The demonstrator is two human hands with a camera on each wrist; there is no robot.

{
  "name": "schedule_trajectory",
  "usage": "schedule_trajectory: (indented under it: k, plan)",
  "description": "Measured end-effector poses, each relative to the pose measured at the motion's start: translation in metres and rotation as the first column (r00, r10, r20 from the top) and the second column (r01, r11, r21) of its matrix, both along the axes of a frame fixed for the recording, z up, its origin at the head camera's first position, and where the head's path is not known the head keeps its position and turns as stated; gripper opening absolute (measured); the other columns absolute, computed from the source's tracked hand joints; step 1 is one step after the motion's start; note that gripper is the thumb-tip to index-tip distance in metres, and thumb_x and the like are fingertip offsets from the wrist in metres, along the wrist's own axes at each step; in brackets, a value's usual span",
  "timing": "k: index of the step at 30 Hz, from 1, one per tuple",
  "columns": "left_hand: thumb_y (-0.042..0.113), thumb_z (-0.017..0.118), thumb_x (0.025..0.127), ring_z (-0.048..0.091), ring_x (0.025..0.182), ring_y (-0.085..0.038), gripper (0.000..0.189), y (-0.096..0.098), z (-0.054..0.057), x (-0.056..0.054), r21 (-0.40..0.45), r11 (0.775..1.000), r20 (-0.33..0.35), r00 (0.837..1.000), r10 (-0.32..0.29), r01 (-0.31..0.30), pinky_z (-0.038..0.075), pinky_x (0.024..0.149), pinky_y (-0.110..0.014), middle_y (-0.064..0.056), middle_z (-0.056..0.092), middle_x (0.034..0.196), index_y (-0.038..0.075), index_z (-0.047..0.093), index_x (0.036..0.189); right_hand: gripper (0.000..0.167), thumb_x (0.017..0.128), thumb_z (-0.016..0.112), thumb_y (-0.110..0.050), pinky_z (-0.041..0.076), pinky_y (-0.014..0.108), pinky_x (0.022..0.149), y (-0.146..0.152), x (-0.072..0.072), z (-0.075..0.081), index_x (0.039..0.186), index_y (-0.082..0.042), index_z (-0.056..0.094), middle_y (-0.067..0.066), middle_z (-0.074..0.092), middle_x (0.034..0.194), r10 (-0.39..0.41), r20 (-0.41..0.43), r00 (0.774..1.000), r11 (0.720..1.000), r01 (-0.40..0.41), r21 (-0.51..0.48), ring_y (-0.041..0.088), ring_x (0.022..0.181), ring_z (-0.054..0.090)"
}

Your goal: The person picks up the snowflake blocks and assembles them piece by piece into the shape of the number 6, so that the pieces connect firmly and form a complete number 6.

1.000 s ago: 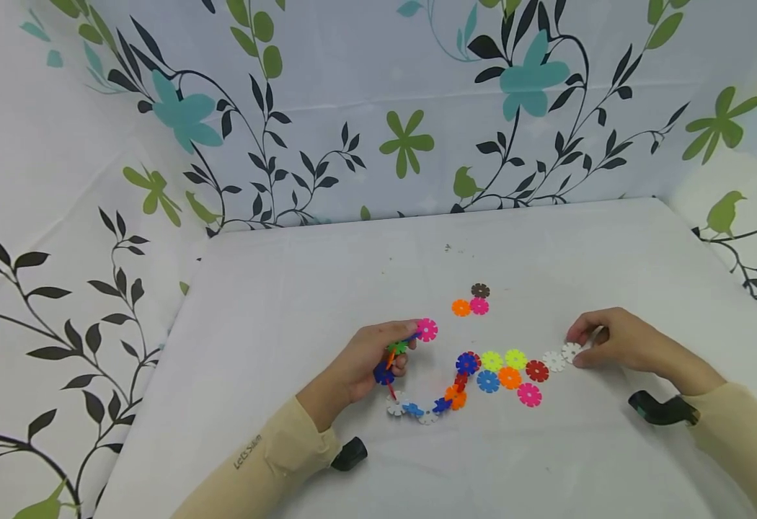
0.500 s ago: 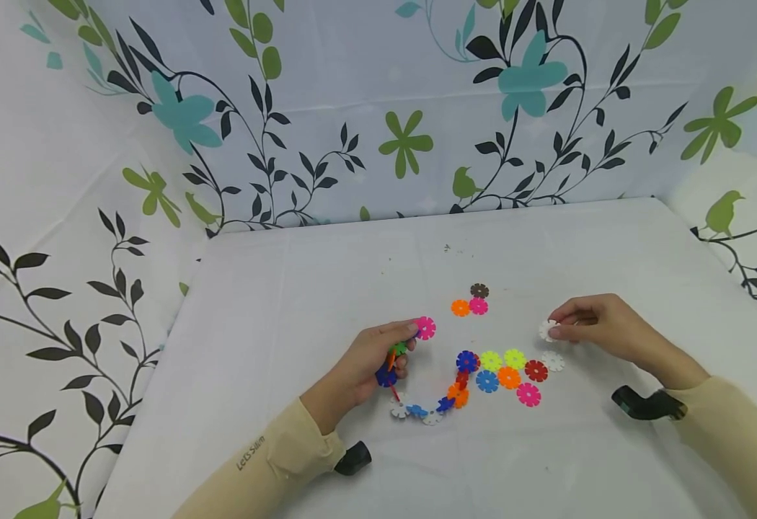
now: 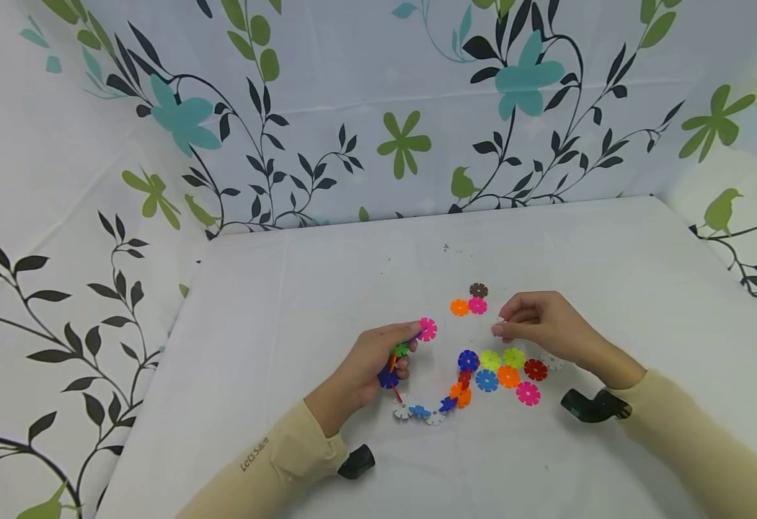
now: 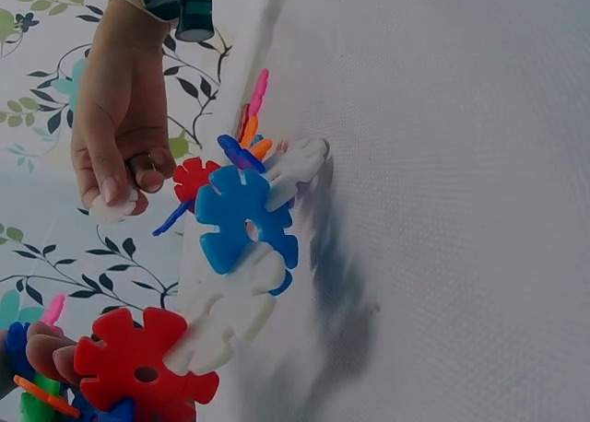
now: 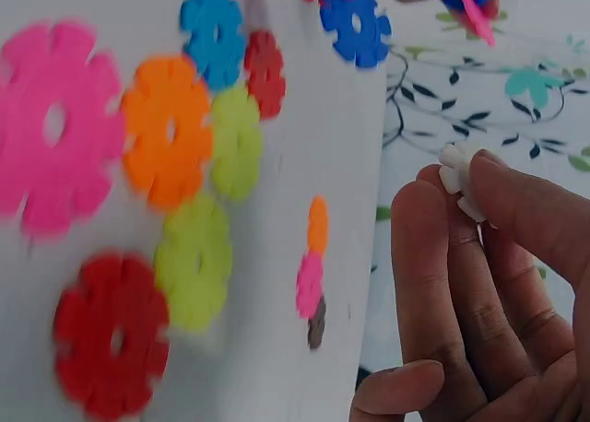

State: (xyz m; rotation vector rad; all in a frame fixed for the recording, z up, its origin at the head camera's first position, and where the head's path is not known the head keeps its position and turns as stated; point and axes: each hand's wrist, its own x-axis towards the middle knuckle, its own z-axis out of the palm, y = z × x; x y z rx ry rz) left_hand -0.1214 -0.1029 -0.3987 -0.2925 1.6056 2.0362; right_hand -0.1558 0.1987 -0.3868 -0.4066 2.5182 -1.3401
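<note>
Slotted plastic flower discs are joined into a chain (image 3: 435, 417) that curves over the white table. My left hand (image 3: 359, 364) grips its near end, pinching close by a bright pink disc (image 3: 427, 329) that points toward the right. Green, orange and dark blue discs of the chain show around those fingers. Between thumb and fingertips, my right hand (image 3: 550, 326) pinches a single white disc (image 5: 459, 182), raised behind the loose pieces and apart from the chain. In the left wrist view, red (image 4: 129, 362) and light blue (image 4: 241, 215) links stand tilted against each other.
Loose discs lie flat at the chain's right: yellow-green, light blue (image 3: 487, 380), orange (image 3: 509, 376), red (image 3: 536, 370) and pink (image 3: 528, 393). Another white disc (image 3: 554, 362) is partly covered by the right hand. Brown (image 3: 479, 290), orange and pink discs sit farther back. A leaf-patterned cloth (image 3: 326, 108) hangs behind.
My right hand has picked the white disc up off the table at the right and carried it left toward the left hand. The left hand keeps its grip, nearly still.
</note>
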Motion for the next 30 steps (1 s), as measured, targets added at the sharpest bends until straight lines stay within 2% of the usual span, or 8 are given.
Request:
schedule_trajectory:
  k: [4, 8, 15, 23, 30]
  plan:
    - [0.033, 0.068, 0.098, 0.047, 0.061, -0.011, 0.036, 0.001, -0.001, 0.000, -0.011, 1.000, -0.004, 1.000, 0.001, -0.001, 0.046, 0.058, -0.020, -0.002, 0.061, 0.087, 0.004, 0.068, 0.119, 0.021, 0.089, 0.081, -0.025, 0.059, 0.033, 0.080, -0.019, 0.002, -0.002, 0.094, -0.008, 0.068, 0.003, 0.074, 0.090, 0.032, -0.010, 0.999, 0.998, -0.033, -0.055, 0.021, 0.085, 0.072]
    - [0.036, 0.069, 0.097, 0.051, 0.063, -0.011, 0.039, 0.001, -0.004, -0.001, -0.027, 1.000, -0.013, 1.000, -0.011, 0.010, 0.046, 0.058, -0.020, -0.003, 0.066, 0.090, 0.003, 0.069, 0.118, 0.019, 0.087, 0.083, -0.021, 0.059, 0.033, 0.074, -0.035, 0.005, -0.004, 0.090, -0.011, 0.068, 0.002, 0.072, 0.090, 0.058, -0.061, 0.996, 0.993, -0.064, -0.096, 0.020, 0.082, 0.071]
    - [0.039, 0.068, 0.097, 0.058, 0.068, -0.012, 0.041, 0.000, -0.005, -0.001, -0.051, 0.998, -0.028, 0.999, -0.026, 0.025, 0.047, 0.059, -0.019, -0.006, 0.071, 0.097, 0.004, 0.070, 0.119, 0.014, 0.085, 0.084, -0.019, 0.059, 0.030, 0.071, -0.053, 0.011, -0.007, 0.087, -0.015, 0.071, -0.002, 0.072, 0.092, 0.043, -0.156, 0.987, 0.992, -0.061, -0.107, 0.016, 0.079, 0.070]
    - [0.039, 0.068, 0.097, 0.056, 0.067, -0.013, 0.041, 0.001, -0.005, -0.002, -0.047, 0.999, -0.014, 1.000, -0.028, 0.027, 0.047, 0.058, -0.019, -0.005, 0.071, 0.095, 0.004, 0.070, 0.118, 0.013, 0.085, 0.085, -0.017, 0.059, 0.029, 0.073, -0.063, 0.013, -0.009, 0.087, -0.016, 0.072, -0.002, 0.073, 0.096, 0.036, -0.183, 0.983, 0.990, -0.060, -0.124, 0.011, 0.080, 0.071]
    - [0.037, 0.067, 0.098, 0.056, 0.066, -0.012, 0.041, 0.001, -0.005, -0.001, -0.030, 0.999, -0.014, 1.000, -0.026, 0.026, 0.047, 0.056, -0.019, -0.005, 0.070, 0.095, 0.003, 0.069, 0.120, 0.014, 0.086, 0.084, -0.019, 0.059, 0.031, 0.073, -0.068, 0.016, -0.009, 0.084, -0.017, 0.070, -0.003, 0.074, 0.099, 0.030, -0.197, 0.980, 0.990, -0.055, -0.126, 0.013, 0.083, 0.070]
